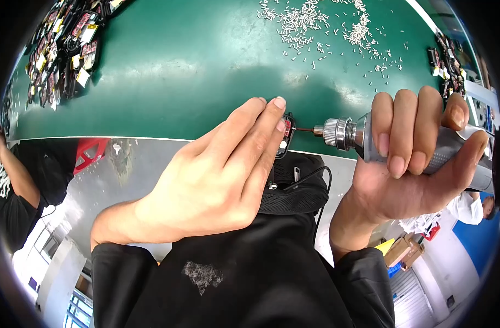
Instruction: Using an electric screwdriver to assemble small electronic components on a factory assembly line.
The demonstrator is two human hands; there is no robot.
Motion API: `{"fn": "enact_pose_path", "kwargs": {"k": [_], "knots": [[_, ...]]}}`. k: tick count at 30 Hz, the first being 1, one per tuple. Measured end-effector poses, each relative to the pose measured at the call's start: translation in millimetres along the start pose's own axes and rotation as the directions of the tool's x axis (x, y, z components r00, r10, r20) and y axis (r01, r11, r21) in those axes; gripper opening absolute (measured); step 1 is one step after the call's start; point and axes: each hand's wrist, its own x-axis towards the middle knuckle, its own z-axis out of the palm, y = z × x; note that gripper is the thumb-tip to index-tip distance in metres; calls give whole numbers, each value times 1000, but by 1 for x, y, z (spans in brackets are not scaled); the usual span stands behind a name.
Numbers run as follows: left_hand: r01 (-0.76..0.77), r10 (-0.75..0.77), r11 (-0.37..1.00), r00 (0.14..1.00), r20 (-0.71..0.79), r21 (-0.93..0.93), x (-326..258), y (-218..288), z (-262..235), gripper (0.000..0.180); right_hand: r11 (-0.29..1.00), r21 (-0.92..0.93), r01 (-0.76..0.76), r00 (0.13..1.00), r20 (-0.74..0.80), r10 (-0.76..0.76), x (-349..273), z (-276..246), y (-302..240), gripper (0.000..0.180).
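At the near edge of the green table, my left hand (220, 167) lies over a small black housing with a red circuit board (286, 127). Its fingers are pressed together against the housing's left side; the thumb is hidden below. My right hand (416, 139) is wrapped round the grey body of an electric screwdriver (340, 134), held level with its silver chuck pointing left. The thin bit reaches the right side of the housing. Whether a screw sits at the bit's tip is too small to tell.
Many small pale screws or pins (304, 22) are scattered over the far part of the green table (168, 82). Similar black housings are heaped at the far left (64, 49) and far right (449, 65). A black mesh bag (293, 199) sits below the table edge. Another person's arm (20, 180) shows at left.
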Motion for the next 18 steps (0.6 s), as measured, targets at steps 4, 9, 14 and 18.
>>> {"fn": "enact_pose_path", "kwargs": {"k": [4, 9, 14, 18], "knots": [[-4, 4, 1000, 1000, -9, 14, -3, -3, 2, 39, 999, -42, 0, 1000, -25, -1, 0, -3, 12, 30], [-13, 13, 1000, 1000, -29, -2, -2, -1, 4, 40, 994, -106, -1, 1000, 17, 3, 3, -3, 7, 29], [-4, 2, 999, 1000, -29, -43, -3, 0, 3, 43, 989, -147, -26, 988, 149, 48, 8, -5, 12, 28], [14, -13, 999, 1000, 23, -47, -4, -1, 0, 44, 977, -212, 17, 980, 199, 26, 10, 4, 21, 27]]}}
